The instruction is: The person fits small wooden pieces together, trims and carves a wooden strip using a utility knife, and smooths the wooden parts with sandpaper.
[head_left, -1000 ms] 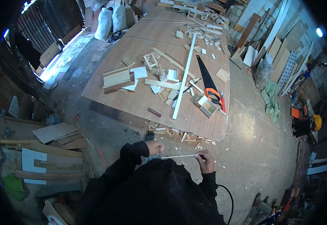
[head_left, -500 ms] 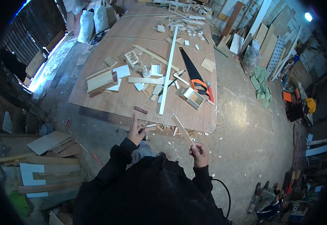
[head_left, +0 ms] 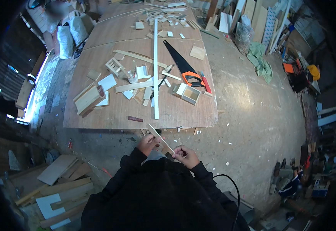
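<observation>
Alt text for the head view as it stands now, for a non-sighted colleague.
A person's right hand holds a thin wooden strip, the left hand close beside it, before a large wooden table. On it lie an orange-handled saw, a long white strip, an open box and scattered wood pieces.

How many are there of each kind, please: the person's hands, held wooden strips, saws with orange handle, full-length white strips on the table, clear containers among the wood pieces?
Hands: 2, left hand and right hand
Held wooden strip: 1
Saw: 1
Long white strip: 1
Clear container: 1
Total: 6
</observation>
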The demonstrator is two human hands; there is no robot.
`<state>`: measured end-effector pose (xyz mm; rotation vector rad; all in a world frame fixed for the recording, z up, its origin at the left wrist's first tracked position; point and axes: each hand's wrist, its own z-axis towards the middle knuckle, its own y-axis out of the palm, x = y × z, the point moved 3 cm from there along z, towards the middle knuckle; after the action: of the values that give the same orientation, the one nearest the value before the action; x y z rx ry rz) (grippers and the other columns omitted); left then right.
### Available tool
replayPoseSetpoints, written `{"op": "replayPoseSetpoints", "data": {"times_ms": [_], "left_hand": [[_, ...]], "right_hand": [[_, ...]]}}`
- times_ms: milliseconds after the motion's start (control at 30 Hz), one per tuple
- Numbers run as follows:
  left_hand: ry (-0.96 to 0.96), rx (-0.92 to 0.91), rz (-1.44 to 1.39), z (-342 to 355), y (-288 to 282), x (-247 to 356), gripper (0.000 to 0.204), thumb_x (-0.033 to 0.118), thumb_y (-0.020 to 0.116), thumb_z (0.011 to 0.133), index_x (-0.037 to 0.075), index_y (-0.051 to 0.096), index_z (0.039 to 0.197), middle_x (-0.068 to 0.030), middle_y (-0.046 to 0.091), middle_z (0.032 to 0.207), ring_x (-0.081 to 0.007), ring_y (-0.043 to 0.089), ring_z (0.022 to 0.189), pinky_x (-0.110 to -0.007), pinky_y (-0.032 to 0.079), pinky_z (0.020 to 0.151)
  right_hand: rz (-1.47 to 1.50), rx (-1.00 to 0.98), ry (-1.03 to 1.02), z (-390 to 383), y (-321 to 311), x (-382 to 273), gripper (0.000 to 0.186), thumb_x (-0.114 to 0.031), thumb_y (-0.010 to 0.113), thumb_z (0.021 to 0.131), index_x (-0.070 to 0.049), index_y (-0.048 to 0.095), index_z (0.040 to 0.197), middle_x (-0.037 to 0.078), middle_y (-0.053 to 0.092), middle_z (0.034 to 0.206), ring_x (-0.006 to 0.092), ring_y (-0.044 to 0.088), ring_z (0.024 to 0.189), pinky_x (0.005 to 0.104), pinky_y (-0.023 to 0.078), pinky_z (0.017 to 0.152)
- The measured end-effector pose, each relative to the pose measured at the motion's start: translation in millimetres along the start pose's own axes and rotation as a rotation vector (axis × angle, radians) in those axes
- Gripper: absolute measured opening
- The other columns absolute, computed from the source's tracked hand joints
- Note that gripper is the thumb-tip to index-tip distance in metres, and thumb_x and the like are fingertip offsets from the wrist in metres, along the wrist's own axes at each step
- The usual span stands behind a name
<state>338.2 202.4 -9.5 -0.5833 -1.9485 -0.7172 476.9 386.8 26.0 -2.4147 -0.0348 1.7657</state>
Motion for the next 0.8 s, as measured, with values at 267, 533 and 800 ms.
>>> {"op": "replayPoseSetpoints", "data": {"times_ms": [267, 533, 800], "left_hand": [[0.018, -0.266, 0.303, 68, 12, 54, 0.032, 0.024, 0.067, 0.093, -0.001, 0.068, 0.114, -0.0039, 0.070, 0.093, -0.0055, 0.059, 0.081, -0.024, 0.048, 0.073], [0.095, -0.320, 0.746, 194, -66, 31, 0.030, 0.025, 0.064, 0.095, 0.000, 0.068, 0.111, -0.0107, 0.072, 0.098, -0.0144, 0.067, 0.088, -0.028, 0.051, 0.078], [0.505, -0.034, 0.900, 360, -101, 96, 0.024, 0.019, 0.064, 0.084, 0.008, 0.069, 0.105, -0.0120, 0.070, 0.096, -0.0302, 0.067, 0.087, -0.039, 0.053, 0.078]], "right_hand": [[0.041, 0.091, 0.056, 46, -14, -15, 0.021, -0.013, 0.066, 0.093, 0.000, 0.064, 0.109, 0.000, 0.066, 0.085, 0.0061, 0.058, 0.075, 0.0232, 0.048, 0.069], [0.031, 0.198, 0.111, 105, -28, -9, 0.017, -0.010, 0.055, 0.098, 0.001, 0.059, 0.110, 0.001, 0.064, 0.085, 0.0072, 0.058, 0.075, 0.0231, 0.048, 0.069], [0.413, 0.441, 0.165, 138, -31, -28, 0.025, -0.010, 0.049, 0.100, 0.001, 0.055, 0.122, 0.000, 0.058, 0.081, 0.0076, 0.054, 0.069, 0.0228, 0.045, 0.065]]}}
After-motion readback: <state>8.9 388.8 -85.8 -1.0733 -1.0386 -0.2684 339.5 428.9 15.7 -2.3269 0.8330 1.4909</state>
